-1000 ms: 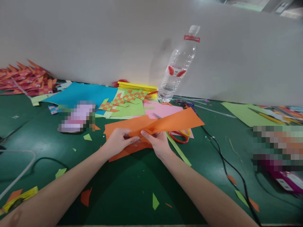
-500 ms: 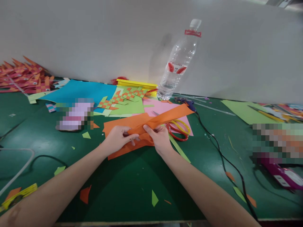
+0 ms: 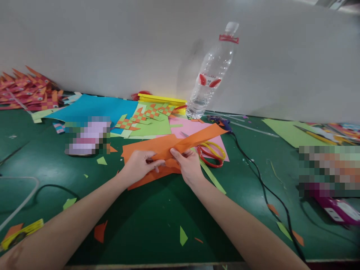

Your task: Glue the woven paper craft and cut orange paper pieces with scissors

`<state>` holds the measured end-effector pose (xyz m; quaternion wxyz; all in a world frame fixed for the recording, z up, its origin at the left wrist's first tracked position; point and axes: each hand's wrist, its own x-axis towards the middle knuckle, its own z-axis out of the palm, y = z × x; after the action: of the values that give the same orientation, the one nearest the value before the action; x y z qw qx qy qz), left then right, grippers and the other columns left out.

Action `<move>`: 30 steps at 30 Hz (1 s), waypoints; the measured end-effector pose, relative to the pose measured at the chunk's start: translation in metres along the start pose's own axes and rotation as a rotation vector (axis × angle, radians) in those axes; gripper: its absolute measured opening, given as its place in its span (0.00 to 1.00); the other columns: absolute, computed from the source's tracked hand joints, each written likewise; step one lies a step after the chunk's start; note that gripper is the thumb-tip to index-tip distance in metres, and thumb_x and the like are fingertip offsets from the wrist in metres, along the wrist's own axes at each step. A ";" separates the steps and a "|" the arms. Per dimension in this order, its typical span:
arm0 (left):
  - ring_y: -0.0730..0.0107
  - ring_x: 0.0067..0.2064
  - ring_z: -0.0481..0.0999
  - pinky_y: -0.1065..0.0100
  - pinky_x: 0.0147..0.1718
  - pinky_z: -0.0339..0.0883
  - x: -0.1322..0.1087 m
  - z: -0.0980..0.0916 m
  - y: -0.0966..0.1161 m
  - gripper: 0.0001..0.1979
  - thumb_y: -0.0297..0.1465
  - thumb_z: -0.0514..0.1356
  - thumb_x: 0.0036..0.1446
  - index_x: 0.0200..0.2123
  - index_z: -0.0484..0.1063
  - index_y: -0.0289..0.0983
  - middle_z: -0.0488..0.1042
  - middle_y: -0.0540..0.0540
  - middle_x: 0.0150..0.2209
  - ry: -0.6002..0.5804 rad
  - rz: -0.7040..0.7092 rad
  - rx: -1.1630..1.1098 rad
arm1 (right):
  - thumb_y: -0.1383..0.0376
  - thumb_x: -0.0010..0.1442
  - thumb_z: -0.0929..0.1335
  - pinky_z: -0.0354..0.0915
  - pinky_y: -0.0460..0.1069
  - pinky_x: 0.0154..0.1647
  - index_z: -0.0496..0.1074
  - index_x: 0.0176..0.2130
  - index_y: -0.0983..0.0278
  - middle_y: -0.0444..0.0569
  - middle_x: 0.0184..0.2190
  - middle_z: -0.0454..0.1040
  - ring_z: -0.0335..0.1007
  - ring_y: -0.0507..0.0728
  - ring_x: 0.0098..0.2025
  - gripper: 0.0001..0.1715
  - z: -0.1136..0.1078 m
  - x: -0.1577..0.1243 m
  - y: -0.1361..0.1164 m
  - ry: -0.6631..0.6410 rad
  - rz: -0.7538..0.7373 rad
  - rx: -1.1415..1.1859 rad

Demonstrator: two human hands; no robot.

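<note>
A folded strip of orange paper (image 3: 202,137) slants up to the right between my two hands. My left hand (image 3: 142,165) pinches its lower left end, fingers curled under it. My right hand (image 3: 189,163) grips the middle, thumb pressed on top and fingers hidden behind. Under both hands lie larger orange sheets (image 3: 149,144) on the green table (image 3: 157,232). Just right of my right hand are scissors with red and yellow handles (image 3: 215,155), their blades partly covered by the strip. They rest on a pink sheet (image 3: 222,140).
Behind stand a clear water bottle (image 3: 209,71) and woven paper fish (image 3: 146,114) on green paper. A phone (image 3: 91,137) lies left, near a blue sheet (image 3: 104,107). A black cord (image 3: 261,180) runs down the right, by a purple power strip (image 3: 334,210). Paper scraps (image 3: 183,236) are scattered about.
Both hands keep the same hold on the orange strip. Its right end has shifted very slightly left and down; otherwise little differs.
</note>
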<state>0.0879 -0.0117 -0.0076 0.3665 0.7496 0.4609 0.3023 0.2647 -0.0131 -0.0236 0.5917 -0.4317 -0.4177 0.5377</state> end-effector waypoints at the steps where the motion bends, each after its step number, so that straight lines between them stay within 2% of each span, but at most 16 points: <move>1: 0.75 0.19 0.68 0.73 0.19 0.56 0.000 0.000 -0.001 0.24 0.43 0.59 0.58 0.17 0.54 0.38 0.75 0.52 0.18 0.001 0.009 0.008 | 0.56 0.44 0.77 0.72 0.50 0.34 0.79 0.28 0.62 0.47 0.29 0.81 0.77 0.56 0.30 0.13 0.000 0.000 -0.001 0.010 -0.002 -0.022; 4: 0.75 0.19 0.69 0.73 0.20 0.58 0.000 0.000 -0.001 0.24 0.43 0.60 0.58 0.17 0.53 0.38 0.74 0.53 0.17 0.008 0.032 0.022 | 0.56 0.44 0.76 0.72 0.50 0.34 0.79 0.28 0.63 0.47 0.29 0.81 0.77 0.56 0.31 0.14 0.000 -0.001 -0.001 0.015 -0.003 -0.043; 8: 0.75 0.19 0.70 0.73 0.21 0.59 0.000 -0.001 0.001 0.24 0.42 0.60 0.57 0.17 0.54 0.38 0.73 0.53 0.17 0.010 0.033 0.020 | 0.57 0.44 0.77 0.72 0.50 0.37 0.79 0.28 0.62 0.46 0.30 0.81 0.77 0.55 0.32 0.13 0.000 0.001 0.001 0.007 0.008 0.055; 13: 0.73 0.22 0.74 0.73 0.23 0.63 0.000 -0.002 0.003 0.21 0.41 0.60 0.58 0.18 0.61 0.38 0.77 0.52 0.21 -0.019 0.000 0.006 | 0.58 0.41 0.78 0.73 0.51 0.40 0.78 0.26 0.61 0.46 0.29 0.81 0.76 0.54 0.33 0.12 0.001 0.004 0.000 0.029 -0.004 0.138; 18: 0.69 0.28 0.79 0.73 0.24 0.65 -0.001 -0.002 0.004 0.17 0.41 0.59 0.58 0.22 0.66 0.38 0.79 0.50 0.24 -0.043 -0.036 -0.040 | 0.56 0.44 0.76 0.73 0.53 0.41 0.78 0.29 0.62 0.47 0.31 0.81 0.77 0.57 0.36 0.13 -0.002 0.006 -0.004 0.011 -0.031 0.092; 21: 0.69 0.27 0.79 0.73 0.20 0.64 -0.001 -0.001 0.005 0.19 0.42 0.59 0.58 0.20 0.61 0.38 0.81 0.48 0.28 -0.052 -0.069 -0.076 | 0.53 0.46 0.75 0.73 0.53 0.40 0.77 0.30 0.64 0.49 0.33 0.81 0.77 0.60 0.38 0.17 -0.009 0.010 -0.008 0.062 -0.076 -0.049; 25: 0.69 0.26 0.78 0.73 0.18 0.64 -0.002 0.000 0.006 0.22 0.45 0.58 0.57 0.20 0.56 0.39 0.81 0.46 0.29 -0.076 -0.110 -0.095 | 0.54 0.45 0.76 0.72 0.53 0.37 0.77 0.27 0.64 0.50 0.31 0.80 0.77 0.62 0.37 0.17 -0.016 0.014 -0.014 0.131 -0.120 -0.236; 30: 0.69 0.27 0.79 0.75 0.16 0.61 -0.001 0.000 0.004 0.25 0.45 0.58 0.57 0.20 0.47 0.40 0.81 0.45 0.28 -0.069 -0.097 -0.125 | 0.55 0.44 0.76 0.72 0.53 0.40 0.77 0.27 0.64 0.49 0.32 0.81 0.77 0.60 0.36 0.15 -0.013 0.013 -0.013 0.122 -0.105 -0.103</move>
<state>0.0897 -0.0140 -0.0045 0.4423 0.7121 0.4640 0.2864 0.2816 -0.0015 -0.0139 0.6203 -0.4709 -0.4300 0.4567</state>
